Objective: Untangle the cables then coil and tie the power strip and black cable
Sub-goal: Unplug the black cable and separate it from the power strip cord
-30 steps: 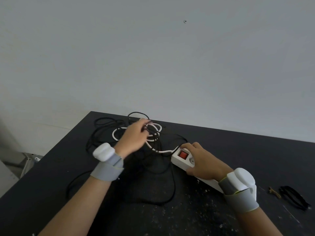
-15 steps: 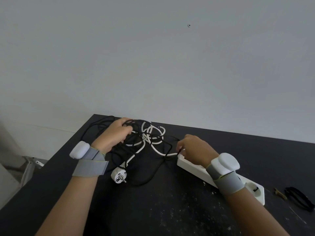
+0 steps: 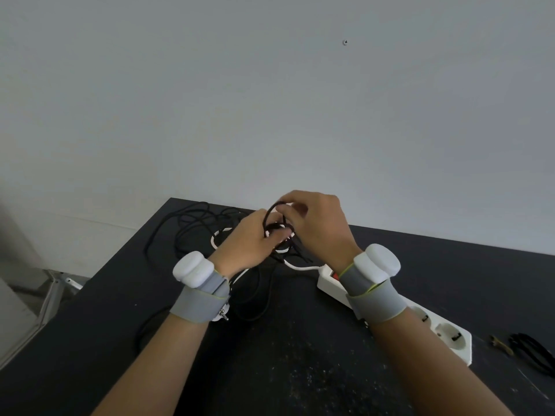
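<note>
Quits the power strip (image 3: 332,286); pinches a raised black cable (image 3: 268,213) loop with right hand (image 3: 318,232), clutches tangle (image 3: 281,227) with left hand (image 3: 246,247).

Light's soft and flat, shadows barely register, and I can't really tell where it comes from. The wall (image 3: 270,100) reads dull grey, darker toward the top, paler low on the left. The black table (image 3: 300,370) soaks up most of it, just pale specks showing. Wide-angle bend is obvious: the table's far edge tilts. The right hand (image 3: 318,226) looks a bit smeared at the fingertips, and the black cable (image 3: 268,214) nearly vanishes against the tabletop.
</note>
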Demonstrator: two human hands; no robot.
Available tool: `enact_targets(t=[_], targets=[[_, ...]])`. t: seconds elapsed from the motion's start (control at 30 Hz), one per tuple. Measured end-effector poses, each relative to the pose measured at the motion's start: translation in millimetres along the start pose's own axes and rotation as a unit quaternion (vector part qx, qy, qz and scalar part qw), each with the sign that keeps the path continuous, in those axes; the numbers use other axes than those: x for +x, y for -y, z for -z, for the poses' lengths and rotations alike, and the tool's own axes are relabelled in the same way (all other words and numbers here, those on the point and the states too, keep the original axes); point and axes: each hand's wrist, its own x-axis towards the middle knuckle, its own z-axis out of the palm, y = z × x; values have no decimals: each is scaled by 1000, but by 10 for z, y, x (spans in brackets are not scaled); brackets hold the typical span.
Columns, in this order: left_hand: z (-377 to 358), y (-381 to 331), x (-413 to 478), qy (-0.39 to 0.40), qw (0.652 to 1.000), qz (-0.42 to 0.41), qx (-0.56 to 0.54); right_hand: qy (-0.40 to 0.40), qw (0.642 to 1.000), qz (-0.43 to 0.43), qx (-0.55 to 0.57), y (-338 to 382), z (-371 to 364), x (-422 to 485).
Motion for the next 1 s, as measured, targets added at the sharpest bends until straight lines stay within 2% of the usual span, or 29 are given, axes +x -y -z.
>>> enact_targets(t=[0.07, 0.17, 0.27, 0.33, 0.43, 0.57, 0.7, 0.87, 0.93, 1.0], targets=[[19, -11, 22, -53, 997, 39, -27, -17, 1000, 8, 13, 3, 12, 22], [142, -42, 56, -124, 961, 106, -222, -25, 998, -35, 39, -133, 60, 49], [310, -12, 68, -196, 919, 127, -317, 68, 992, -102, -42, -349, 46, 39], [426, 20, 66, -219, 901, 139, -347, 156, 974, -102, -128, -473, -21, 11], [575, 65, 49, -233, 888, 157, -364, 254, 949, -87, -166, -563, -175, -17], [644, 63, 20, -259, 879, 181, -359, 320, 927, -78, -178, -574, -408, 44], [669, 38, 5, -274, 870, 182, -367, 314, 925, -52, -206, -547, -557, 157], [670, 64, 12, -285, 869, 183, -360, 298, 943, -50, -142, -488, -674, 233], [662, 71, 6, -283, 874, 180, -353, 303, 946, -84, -80, -489, -726, 252], [649, 84, 1, -277, 880, 171, -346, 275, 947, -163, 11, -475, -792, 282]])
